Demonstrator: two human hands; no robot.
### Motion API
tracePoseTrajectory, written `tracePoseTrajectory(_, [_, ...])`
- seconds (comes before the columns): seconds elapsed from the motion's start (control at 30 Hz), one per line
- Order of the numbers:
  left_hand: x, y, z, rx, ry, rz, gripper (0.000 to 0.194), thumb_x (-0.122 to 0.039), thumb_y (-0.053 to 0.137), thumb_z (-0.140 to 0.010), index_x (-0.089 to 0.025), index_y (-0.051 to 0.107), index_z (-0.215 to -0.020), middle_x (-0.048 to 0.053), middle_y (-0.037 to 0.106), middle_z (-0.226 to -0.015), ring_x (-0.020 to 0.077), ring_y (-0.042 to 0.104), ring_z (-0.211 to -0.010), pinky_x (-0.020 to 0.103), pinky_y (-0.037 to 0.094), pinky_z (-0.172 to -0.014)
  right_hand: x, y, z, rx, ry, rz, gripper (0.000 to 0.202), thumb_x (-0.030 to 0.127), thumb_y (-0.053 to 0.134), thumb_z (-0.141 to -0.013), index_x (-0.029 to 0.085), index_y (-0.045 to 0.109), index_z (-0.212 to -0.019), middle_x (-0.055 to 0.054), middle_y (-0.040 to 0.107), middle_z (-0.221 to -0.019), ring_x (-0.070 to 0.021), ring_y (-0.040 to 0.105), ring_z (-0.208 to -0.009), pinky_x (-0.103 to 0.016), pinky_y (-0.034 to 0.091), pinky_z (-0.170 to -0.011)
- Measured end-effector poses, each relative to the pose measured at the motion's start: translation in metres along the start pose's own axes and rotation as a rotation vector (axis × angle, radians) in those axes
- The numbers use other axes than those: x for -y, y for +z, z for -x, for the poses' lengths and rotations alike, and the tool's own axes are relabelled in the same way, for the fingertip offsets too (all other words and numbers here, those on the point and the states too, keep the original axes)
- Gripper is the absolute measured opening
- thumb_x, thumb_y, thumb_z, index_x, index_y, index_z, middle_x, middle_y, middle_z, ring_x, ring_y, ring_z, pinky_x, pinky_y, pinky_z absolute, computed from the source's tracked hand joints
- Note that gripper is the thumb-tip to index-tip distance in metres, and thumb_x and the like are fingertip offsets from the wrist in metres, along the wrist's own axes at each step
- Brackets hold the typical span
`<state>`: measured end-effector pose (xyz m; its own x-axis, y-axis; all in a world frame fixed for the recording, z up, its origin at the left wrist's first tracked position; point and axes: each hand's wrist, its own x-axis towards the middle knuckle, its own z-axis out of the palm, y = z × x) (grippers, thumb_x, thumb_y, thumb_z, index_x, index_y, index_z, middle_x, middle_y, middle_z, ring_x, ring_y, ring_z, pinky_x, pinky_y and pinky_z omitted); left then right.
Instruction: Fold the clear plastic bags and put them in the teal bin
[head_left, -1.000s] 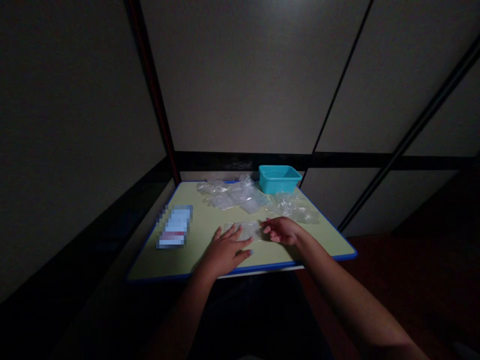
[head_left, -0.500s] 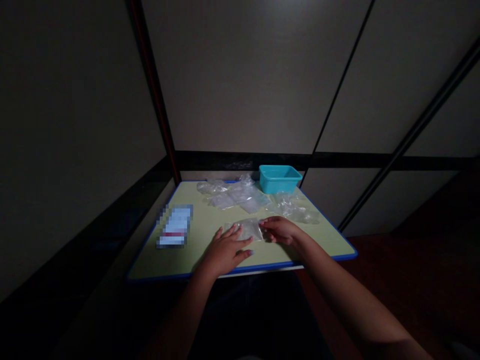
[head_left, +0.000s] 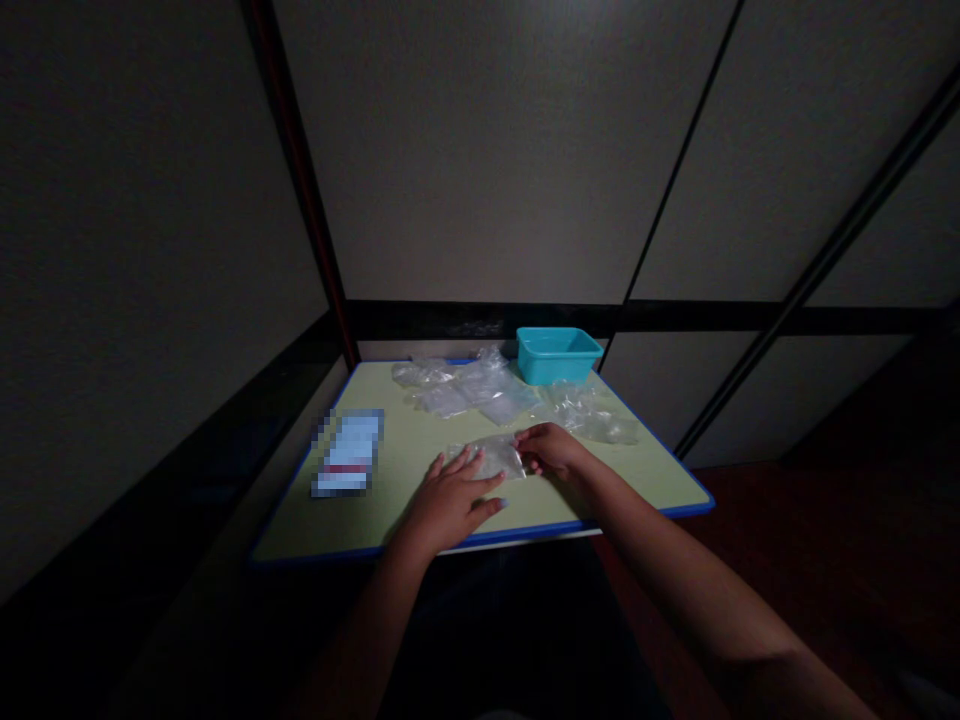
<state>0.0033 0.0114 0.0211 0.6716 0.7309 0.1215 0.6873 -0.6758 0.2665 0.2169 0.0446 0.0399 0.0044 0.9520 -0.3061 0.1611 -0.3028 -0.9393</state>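
Note:
A small clear plastic bag [head_left: 501,456] lies flat on the pale yellow-green table near its front. My left hand [head_left: 452,500] rests with spread fingers on the bag's left part and the tabletop beside it. At the bag's upper right corner, my right hand [head_left: 550,450] has its thumb and fingers pinched together on the edge of the plastic. Farther back lies a loose pile of clear bags [head_left: 480,385], and more crumpled clear plastic [head_left: 592,412] lies behind my right hand.
A turquoise bin [head_left: 556,360] stands at the back right of the table [head_left: 405,480], which has a blue rim. A blurred-out flat rectangular object [head_left: 350,452] lies at the left. Panelled walls rise behind and to the left.
My right hand has moved slightly up and left, and its fingers have closed onto the bag's corner. My left hand stays in place.

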Motion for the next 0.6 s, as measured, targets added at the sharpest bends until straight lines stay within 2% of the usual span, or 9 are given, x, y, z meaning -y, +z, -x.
tracePoseTrajectory(0.2, [0.000,0.000,0.000,0.007,-0.005,0.003,0.047,-0.058,0.038,-0.091,-0.041,0.046,-0.134,0.003,0.032,-0.150,0.0256,0.018,-0.142,0.054,0.015,-0.111,-0.002,0.002,-0.003,-0.020,-0.055,0.116,0.017,0.019,0.062,-0.073,0.015,0.056,-0.057,0.007,0.045,-0.032,-0.0056,0.037,-0.027,-0.016,0.030,-0.029])
tracePoseTrajectory(0.37, [0.001,0.001,0.000,-0.008,-0.006,0.001,0.047,-0.058,0.040,-0.090,-0.041,0.046,-0.133,0.003,0.032,-0.150,0.0260,0.019,-0.141,0.053,0.016,-0.111,-0.006,0.004,-0.009,-0.063,-0.112,0.221,0.021,0.018,0.058,-0.074,0.017,0.052,-0.054,0.007,0.044,-0.031,-0.0066,0.036,-0.025,-0.017,0.029,-0.031])
tracePoseTrajectory(0.6, [0.001,-0.001,0.001,-0.016,-0.011,-0.010,0.045,-0.052,0.043,-0.092,-0.040,0.043,-0.135,0.004,0.027,-0.152,0.0248,0.014,-0.142,0.053,0.017,-0.110,-0.009,0.004,-0.012,-0.157,-0.233,0.404,0.017,0.019,0.054,-0.081,0.018,0.053,-0.064,0.007,0.046,-0.035,-0.0071,0.040,-0.031,-0.019,0.027,-0.038])
